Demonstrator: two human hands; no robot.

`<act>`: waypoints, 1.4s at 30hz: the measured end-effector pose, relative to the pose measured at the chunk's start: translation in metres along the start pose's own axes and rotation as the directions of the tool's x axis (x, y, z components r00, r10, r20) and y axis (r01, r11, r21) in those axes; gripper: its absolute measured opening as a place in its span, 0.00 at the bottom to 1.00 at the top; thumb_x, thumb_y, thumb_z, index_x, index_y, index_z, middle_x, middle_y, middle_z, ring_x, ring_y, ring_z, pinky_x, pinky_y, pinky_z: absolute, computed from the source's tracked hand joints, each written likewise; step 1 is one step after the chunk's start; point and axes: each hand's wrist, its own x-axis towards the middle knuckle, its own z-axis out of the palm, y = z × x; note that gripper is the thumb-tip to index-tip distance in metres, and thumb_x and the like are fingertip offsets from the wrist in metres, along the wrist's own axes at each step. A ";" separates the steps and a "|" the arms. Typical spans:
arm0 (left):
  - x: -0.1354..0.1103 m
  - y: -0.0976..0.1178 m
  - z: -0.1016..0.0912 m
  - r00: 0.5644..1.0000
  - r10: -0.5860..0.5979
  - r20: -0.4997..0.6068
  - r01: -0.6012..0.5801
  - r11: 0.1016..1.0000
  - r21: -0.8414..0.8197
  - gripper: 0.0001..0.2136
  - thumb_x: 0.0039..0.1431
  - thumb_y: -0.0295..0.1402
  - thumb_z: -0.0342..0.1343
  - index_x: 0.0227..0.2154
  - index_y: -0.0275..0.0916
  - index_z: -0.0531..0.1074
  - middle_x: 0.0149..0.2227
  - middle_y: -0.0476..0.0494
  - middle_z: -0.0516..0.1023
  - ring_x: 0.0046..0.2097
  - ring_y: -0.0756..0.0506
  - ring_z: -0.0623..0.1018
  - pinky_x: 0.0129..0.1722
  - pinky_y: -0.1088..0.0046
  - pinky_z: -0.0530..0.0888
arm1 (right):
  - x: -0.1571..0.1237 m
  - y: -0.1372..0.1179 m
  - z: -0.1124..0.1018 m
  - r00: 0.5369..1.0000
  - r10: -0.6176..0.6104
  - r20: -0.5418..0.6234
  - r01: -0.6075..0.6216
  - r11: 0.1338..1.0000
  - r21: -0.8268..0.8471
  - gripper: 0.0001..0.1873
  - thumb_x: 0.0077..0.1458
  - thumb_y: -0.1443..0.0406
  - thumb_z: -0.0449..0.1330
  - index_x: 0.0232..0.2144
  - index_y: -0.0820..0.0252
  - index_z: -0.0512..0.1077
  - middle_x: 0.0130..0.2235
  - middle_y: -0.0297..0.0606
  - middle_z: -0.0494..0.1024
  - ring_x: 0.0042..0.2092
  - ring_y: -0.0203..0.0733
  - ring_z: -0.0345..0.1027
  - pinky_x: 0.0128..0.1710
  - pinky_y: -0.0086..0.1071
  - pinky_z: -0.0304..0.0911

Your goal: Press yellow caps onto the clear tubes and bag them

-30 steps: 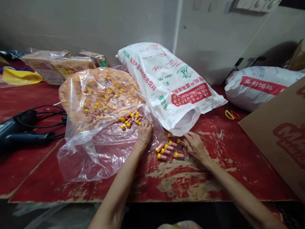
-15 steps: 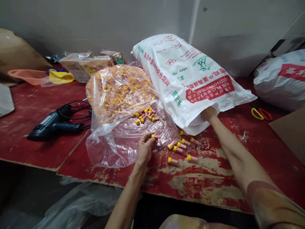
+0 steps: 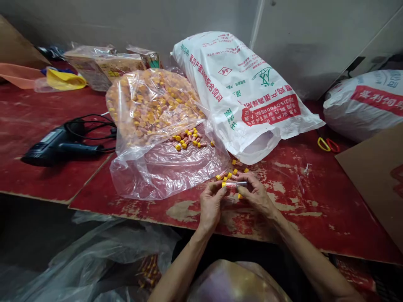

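My left hand point(image 3: 212, 205) pinches a small yellow-capped tube point(image 3: 224, 184) with pink contents at its cap end. Opposite it, my right hand point(image 3: 256, 193) grips a clear sleeve point(image 3: 237, 183) that lines up with the tube; how far one sits inside the other cannot be made out. Several more capped tubes point(image 3: 234, 173) lie on the table just behind my fingers, partly hidden. A clear plastic bag point(image 3: 157, 107) full of such tubes lies to the left, with some loose at its mouth. Behind my right hand, a white woven sack point(image 3: 239, 84) gapes toward me.
A dark heat gun point(image 3: 53, 144) with a coiled cord lies at left on the worn red table point(image 3: 91, 176). Yellow-and-red scissors point(image 3: 328, 144), a cardboard piece point(image 3: 374, 176) and a second sack point(image 3: 365, 102) are at right. Wrapped boxes point(image 3: 103, 65) stand at the back.
My right hand has come out of the white sack with a clear sleeve. My left hand has moved right with the capped tube, and both hands now meet. The view has shifted slightly.
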 end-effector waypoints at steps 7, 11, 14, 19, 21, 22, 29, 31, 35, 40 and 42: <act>-0.032 -0.010 0.000 0.988 0.091 0.123 -0.122 0.953 0.279 0.12 0.55 0.34 0.56 0.40 0.37 0.77 0.41 0.42 0.80 0.44 0.45 0.77 0.48 0.69 0.71 | -0.024 0.005 0.005 0.967 -0.208 0.145 0.248 0.900 -0.359 0.12 0.61 0.64 0.51 0.44 0.58 0.71 0.39 0.43 0.78 0.41 0.43 0.72 0.40 0.35 0.68; -0.039 -0.019 0.010 0.970 0.057 0.236 -0.135 0.934 0.330 0.13 0.56 0.31 0.52 0.43 0.36 0.75 0.43 0.41 0.79 0.44 0.44 0.77 0.48 0.68 0.71 | -0.045 0.001 -0.008 0.982 -0.186 0.036 0.182 0.866 -0.465 0.12 0.61 0.62 0.51 0.42 0.59 0.72 0.37 0.42 0.79 0.37 0.43 0.73 0.37 0.34 0.67; -0.038 -0.026 0.018 0.906 0.029 0.423 -0.248 0.846 0.473 0.15 0.55 0.26 0.50 0.43 0.38 0.76 0.43 0.42 0.79 0.45 0.44 0.76 0.49 0.66 0.71 | -0.048 0.001 -0.038 0.990 -0.039 0.136 0.107 0.837 -0.536 0.13 0.61 0.61 0.50 0.39 0.57 0.73 0.35 0.40 0.79 0.34 0.41 0.73 0.34 0.31 0.65; -0.035 -0.030 0.018 0.886 0.104 0.453 -0.401 0.661 0.634 0.15 0.53 0.24 0.50 0.42 0.36 0.77 0.40 0.40 0.79 0.43 0.44 0.76 0.46 0.67 0.71 | -0.039 0.031 -0.068 0.928 0.231 0.293 0.155 0.476 -0.866 0.13 0.56 0.65 0.51 0.21 0.59 0.68 0.20 0.38 0.71 0.21 0.38 0.63 0.22 0.30 0.48; -0.032 -0.025 0.014 0.888 0.160 0.432 -0.428 0.631 0.647 0.14 0.55 0.24 0.48 0.39 0.37 0.77 0.34 0.43 0.79 0.37 0.46 0.77 0.40 0.70 0.72 | -0.038 0.045 -0.067 0.915 0.252 0.315 0.188 0.424 -0.886 0.12 0.56 0.67 0.51 0.21 0.60 0.67 0.19 0.37 0.70 0.20 0.36 0.61 0.22 0.30 0.44; -0.028 -0.021 0.012 0.886 0.201 0.419 -0.448 0.609 0.654 0.13 0.56 0.24 0.48 0.37 0.37 0.77 0.32 0.44 0.79 0.35 0.47 0.77 0.38 0.71 0.72 | -0.039 0.050 -0.067 0.911 0.243 0.334 0.205 0.435 -0.877 0.12 0.56 0.68 0.50 0.22 0.59 0.67 0.19 0.37 0.70 0.20 0.36 0.60 0.22 0.31 0.44; 0.069 0.021 -0.015 0.800 0.514 0.309 -0.470 0.217 0.856 0.12 0.58 0.25 0.45 0.37 0.35 0.75 0.36 0.38 0.77 0.40 0.43 0.75 0.42 0.66 0.72 | -0.034 0.052 -0.069 0.938 -0.067 0.340 0.311 0.594 -0.742 0.13 0.63 0.64 0.47 0.32 0.60 0.70 0.28 0.38 0.73 0.28 0.38 0.65 0.30 0.31 0.56; 0.112 0.032 -0.021 0.785 0.540 0.303 -0.429 0.122 0.895 0.12 0.56 0.24 0.46 0.37 0.34 0.74 0.40 0.34 0.76 0.45 0.38 0.74 0.46 0.60 0.70 | -0.030 0.056 -0.063 0.951 -0.183 0.249 0.309 0.595 -0.743 0.13 0.63 0.66 0.47 0.41 0.61 0.71 0.36 0.43 0.76 0.35 0.40 0.67 0.36 0.32 0.59; 0.181 0.050 -0.025 0.766 0.509 0.394 -0.448 -0.017 0.894 0.16 0.55 0.22 0.44 0.40 0.31 0.74 0.50 0.28 0.72 0.55 0.33 0.68 0.54 0.53 0.63 | -0.017 0.071 -0.051 0.923 -0.321 0.212 0.354 0.497 -0.792 0.17 0.59 0.69 0.51 0.50 0.60 0.69 0.44 0.46 0.74 0.44 0.45 0.66 0.43 0.39 0.59; 0.218 0.058 -0.026 0.752 0.380 0.539 -0.400 -0.386 0.831 0.17 0.60 0.24 0.41 0.43 0.31 0.74 0.52 0.28 0.71 0.59 0.31 0.63 0.54 0.51 0.61 | 0.050 0.088 -0.075 0.963 -0.251 -0.097 0.081 0.614 -0.785 0.14 0.58 0.67 0.50 0.42 0.59 0.73 0.43 0.45 0.74 0.45 0.45 0.66 0.45 0.39 0.62; 0.220 0.057 -0.028 0.752 0.381 0.538 -0.367 -0.436 0.822 0.16 0.61 0.25 0.41 0.40 0.32 0.75 0.51 0.28 0.72 0.57 0.31 0.65 0.53 0.52 0.63 | 0.095 0.095 -0.092 0.961 -0.100 -0.259 -0.139 0.633 -0.761 0.15 0.59 0.66 0.49 0.42 0.61 0.73 0.44 0.47 0.74 0.46 0.45 0.67 0.45 0.38 0.63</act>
